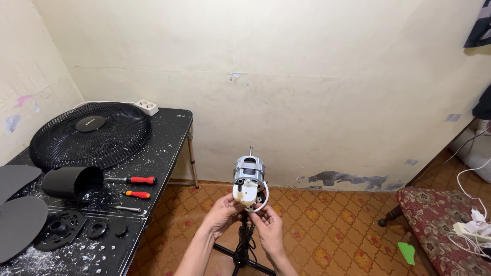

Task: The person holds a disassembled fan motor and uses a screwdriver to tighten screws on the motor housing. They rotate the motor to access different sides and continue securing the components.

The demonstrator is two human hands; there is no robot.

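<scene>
1. Black fan grille (pixel 91 134) lay flat on the paint-spattered black table (pixel 163 148) at the far left, with a white power strip (pixel 147 106) at the table's back edge behind it.
2. I noted a black motor housing (pixel 71 182) lying on its side in front of the grille, two red-handled screwdrivers (pixel 139 180) just right of it, and grey fan blades (pixel 19 220) at the left edge.
3. My left hand (pixel 221 213) was closed around the lower left side of the fan motor (pixel 249 176).
4. I saw the motor upright at centre frame, over the patterned floor, well right of the table, shaft pointing up, white gearbox facing me, atop a black stand (pixel 244 250).
5. My right hand (pixel 267 225) pinched a white wire (pixel 264 201) beside the gearbox.
6. I recorded a floral cushion (pixel 434 214) at far right.
</scene>
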